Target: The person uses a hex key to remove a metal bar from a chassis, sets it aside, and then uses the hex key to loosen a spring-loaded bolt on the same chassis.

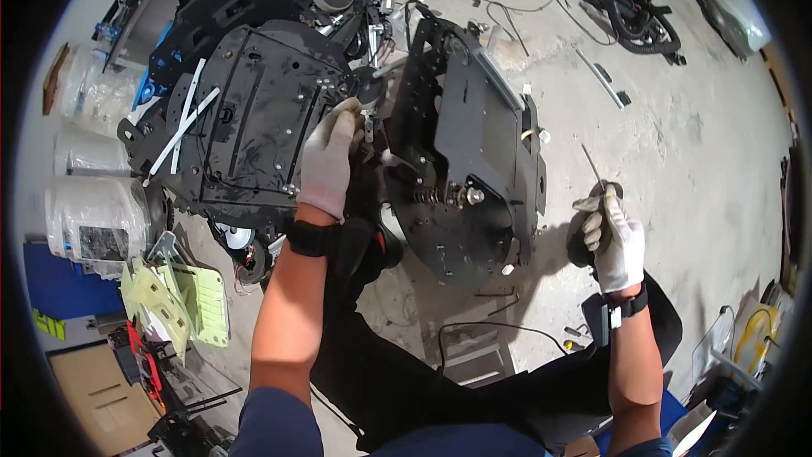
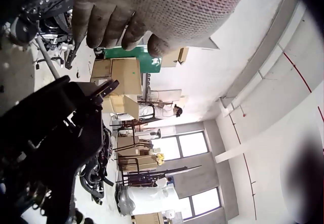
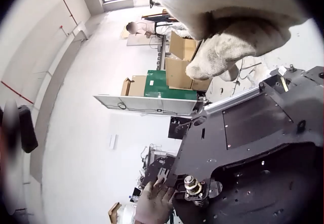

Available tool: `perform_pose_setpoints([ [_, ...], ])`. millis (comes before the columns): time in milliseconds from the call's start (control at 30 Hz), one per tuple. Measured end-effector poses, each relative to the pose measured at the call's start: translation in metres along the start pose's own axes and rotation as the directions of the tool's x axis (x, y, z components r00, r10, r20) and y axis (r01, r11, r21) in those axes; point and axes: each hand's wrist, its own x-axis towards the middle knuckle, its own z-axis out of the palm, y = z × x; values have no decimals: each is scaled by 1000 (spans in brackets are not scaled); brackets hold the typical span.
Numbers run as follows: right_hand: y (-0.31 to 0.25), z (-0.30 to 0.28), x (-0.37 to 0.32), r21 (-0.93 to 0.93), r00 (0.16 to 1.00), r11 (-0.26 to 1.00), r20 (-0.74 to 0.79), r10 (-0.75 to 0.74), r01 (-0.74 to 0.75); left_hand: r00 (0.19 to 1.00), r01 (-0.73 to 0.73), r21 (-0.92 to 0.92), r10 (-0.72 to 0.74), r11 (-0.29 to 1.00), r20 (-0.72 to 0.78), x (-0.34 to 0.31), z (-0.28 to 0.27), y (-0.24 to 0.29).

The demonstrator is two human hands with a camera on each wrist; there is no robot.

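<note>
My left hand [image 1: 328, 156], in a pale glove, is at the right edge of a flat black chassis plate [image 1: 262, 118], its fingers beside a small metal bracket [image 1: 370, 129]. In the left wrist view its fingers [image 2: 114, 31] hang side by side, loosely bent, with nothing visible between them. To its right stands a black frame assembly [image 1: 482, 135] with a coil-spring shock absorber [image 1: 444, 195]. My right hand [image 1: 617, 241], also gloved, grips a tool with a thin metal shaft [image 1: 592, 165] pointing up and away. The tool's handle is mostly hidden by the fingers.
Two crossed pale strips [image 1: 182, 123] lie on the plate. Hex keys [image 1: 499, 294] and a black cable [image 1: 491, 326] are on the floor near my legs. Wiring harnesses [image 1: 609, 4] lie at the back. Green plastic parts [image 1: 182, 300] stand at left. A person [image 2: 164, 111] is in the background.
</note>
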Motion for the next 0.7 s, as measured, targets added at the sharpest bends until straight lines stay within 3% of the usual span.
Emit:
perform_pose_setpoints([
  [133, 3, 14, -1, 41, 999, 999, 37, -2, 0, 1000, 9, 66, -8, 998, -5, 1, -1, -2],
  [167, 2, 20, -2, 27, 998, 1000, 59, 4, -5, 998, 68, 78, -68, 995, -11, 1, 2, 0],
  [267, -8, 36, -5, -60, 993, 998, 117, 29, -22, 999, -8, 54, 6, 999, 38, 4, 7, -7],
  [300, -10, 41, -5, -79, 994, 997, 104, -14, 22, 997, 47, 38, -49, 998, 52, 4, 9, -6],
  [367, -15, 43, -5, -96, 995, 993, 83, -60, 68, 999, 3, 81, -7, 997, 47, 4, 16, -1],
  [433, -21, 41, -4, 55, 978, 978, 49, -202, 199, 998, -40, 122, 35, 992, 46, 3, 22, 4],
  [467, -22, 41, -1, 55, 978, 978, 42, -203, 200, 999, -1, 108, -4, 994, 51, 3, 25, 5],
  [533, -24, 44, 5, -1, 983, 983, 6, -182, 182, 997, 43, 94, -49, 995, 56, 3, 25, 4],
  [567, -29, 48, 4, -102, 995, 991, 55, -82, 87, 995, 44, 95, -52, 994, 80, 5, 25, 1],
  [667, -33, 58, -7, -206, 995, 978, 99, -14, 34, 993, 13, 100, -25, 995, 111, 4, 28, -1],
  [700, -29, 63, -9, -246, 999, 969, 43, -3, 13, 994, 41, 92, -50, 995, 93, 3, 27, -1],
])
